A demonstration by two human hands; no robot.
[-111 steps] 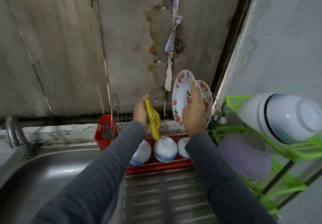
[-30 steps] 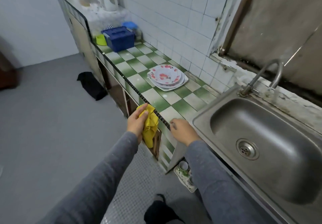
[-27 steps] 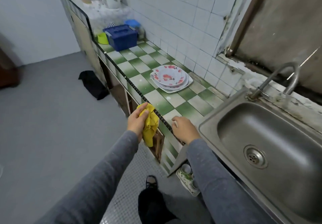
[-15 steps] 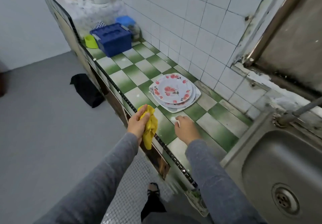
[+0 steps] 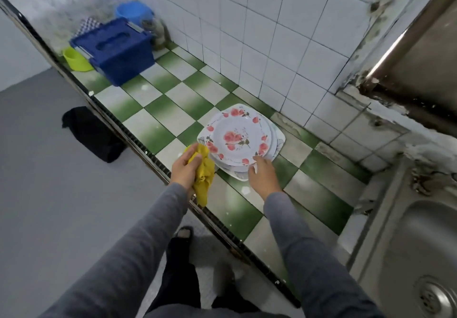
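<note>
So the stack of plates (image 5: 238, 137) sits on the green-and-white checked tabletop (image 5: 173, 117), close to the tiled wall and not far from the front edge. The top plate is round with red flowers, there's at least one more under it, and a squarish white plate (image 5: 280, 140) is at the bottom.

The left hand (image 5: 184, 169) is bunched round a yellow cloth (image 5: 204, 174), which hangs limp right against the near-left rim of the stack. The right hand (image 5: 263, 174) is spread, with fairly straight fingers (image 5: 258, 160) resting at the near rim. As far as I can tell it's not curled under anything yet.

My guess on handling: the plates are stiff, smooth and glossy, so probably slick if there's any water on them, and chippable if they're ceramic (can't tell from here, could be melamine). One plate should be light, but the whole pile is a two-hand job. I'd take the top one by its near rim, thumb on top and fingers slipped underneath where it overhangs. The cloth is soft and floppy, so it grabs fine anywhere.

As for containers, the blue box (image 5: 116, 48) further along has its lid on, so the contents are hidden. A lime-green bowl (image 5: 75, 59) touches its left side and a blue tub (image 5: 132, 10) stands behind it, and I can't see into either. The steel sink (image 5: 408, 243) is off to the right.
</note>
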